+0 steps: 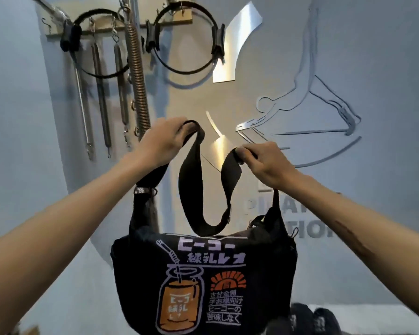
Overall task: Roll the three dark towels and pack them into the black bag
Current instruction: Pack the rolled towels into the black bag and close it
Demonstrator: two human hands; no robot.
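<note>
Your left hand (159,139) is closed in a grip on the strap (190,180) near its high bend, fingers curled over the webbing. Your right hand (264,163) pinches the same strap further along, fingertips clamped on a fold of it. Between the two grips the strap sags in a deep loop that drops to just above the top edge of the bag (203,274).

The bag hangs in the air below and between your hands, held up in front of the wall (348,44) and touching nothing that you can see. Its printed face, with the jar and the lettering, is turned toward you. Its long axis runs left to right, roughly level, with the right end a little higher; the opening is on the top edge, facing up toward your hands. Whether that opening is zipped or gaping you cannot tell from here.

As for progress, the body looks plump, which suggests that something is already inside, though the contents are hidden. Low at the right, just behind the bag, two dark rounded shapes (312,320) lie on a pale surface (373,310); they may be rolled towels waiting to be packed, but they are too cropped to be sure. Judged so, rolling seems largely done and packing may be unfinished.
</note>
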